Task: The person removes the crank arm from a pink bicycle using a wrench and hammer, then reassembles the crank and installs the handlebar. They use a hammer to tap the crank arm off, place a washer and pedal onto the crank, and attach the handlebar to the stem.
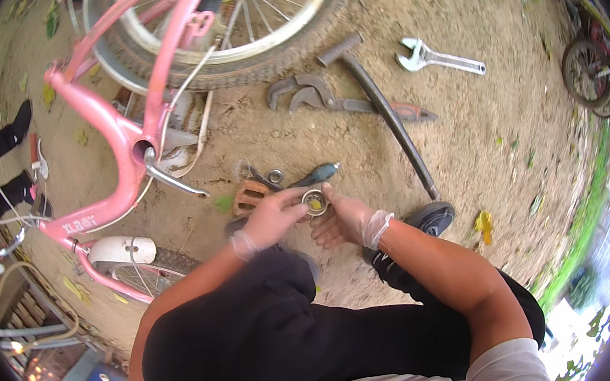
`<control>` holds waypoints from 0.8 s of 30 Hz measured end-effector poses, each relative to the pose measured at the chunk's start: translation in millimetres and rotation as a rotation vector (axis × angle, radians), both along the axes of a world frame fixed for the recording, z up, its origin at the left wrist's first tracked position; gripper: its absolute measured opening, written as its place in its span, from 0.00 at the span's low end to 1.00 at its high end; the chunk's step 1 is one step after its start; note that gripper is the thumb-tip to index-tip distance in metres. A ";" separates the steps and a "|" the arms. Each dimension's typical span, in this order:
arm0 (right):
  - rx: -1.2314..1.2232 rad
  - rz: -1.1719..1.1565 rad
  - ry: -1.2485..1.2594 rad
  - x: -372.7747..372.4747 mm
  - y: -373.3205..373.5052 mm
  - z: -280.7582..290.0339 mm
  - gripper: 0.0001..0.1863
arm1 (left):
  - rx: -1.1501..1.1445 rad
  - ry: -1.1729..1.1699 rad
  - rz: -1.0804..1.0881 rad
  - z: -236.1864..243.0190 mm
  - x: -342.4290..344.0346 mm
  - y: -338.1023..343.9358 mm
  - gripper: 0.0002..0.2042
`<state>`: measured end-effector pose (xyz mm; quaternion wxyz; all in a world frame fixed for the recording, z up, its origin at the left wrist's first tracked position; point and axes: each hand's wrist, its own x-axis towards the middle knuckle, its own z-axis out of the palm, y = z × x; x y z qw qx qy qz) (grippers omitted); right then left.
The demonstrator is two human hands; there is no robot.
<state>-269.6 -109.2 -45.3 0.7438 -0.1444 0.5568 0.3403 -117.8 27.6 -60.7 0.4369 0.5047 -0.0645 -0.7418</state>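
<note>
Both gloved hands meet over the dirt: the left hand [272, 217] and right hand [347, 217] have their fingers clamped on a small metal ring [315, 203], a pink bicycle frame [114, 133] just left of them.

Soft daylight, fisheye-bent dark rim

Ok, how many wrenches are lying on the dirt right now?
2. A silver adjustable wrench lies at the top right, and a dark pipe wrench with a red handle lies beside the bicycle tyre. Others may be hidden under the bike.
</note>
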 end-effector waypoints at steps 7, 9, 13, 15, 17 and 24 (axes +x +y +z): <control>-0.555 0.060 -0.345 -12.2 -13.4 6.7 0.27 | 0.070 0.077 0.090 2.1 -4.0 -13.1 0.20; -0.568 0.083 -0.456 -9.9 -20.3 12.6 0.22 | 0.065 0.050 0.118 9.9 -7.9 -12.0 0.22; -0.477 0.252 -0.537 4.8 -29.5 22.1 0.19 | 0.038 -0.110 0.198 30.7 -18.0 -0.2 0.23; -0.412 0.288 -0.529 16.8 -29.0 24.1 0.19 | 0.034 -0.172 0.286 39.9 -23.1 10.9 0.23; -0.324 0.274 -0.470 30.0 -26.0 26.0 0.19 | 0.007 -0.168 0.484 46.6 -30.7 24.2 0.22; -0.180 0.575 -0.719 42.6 2.1 59.1 0.17 | -0.207 -0.105 1.106 79.9 -100.9 91.0 0.20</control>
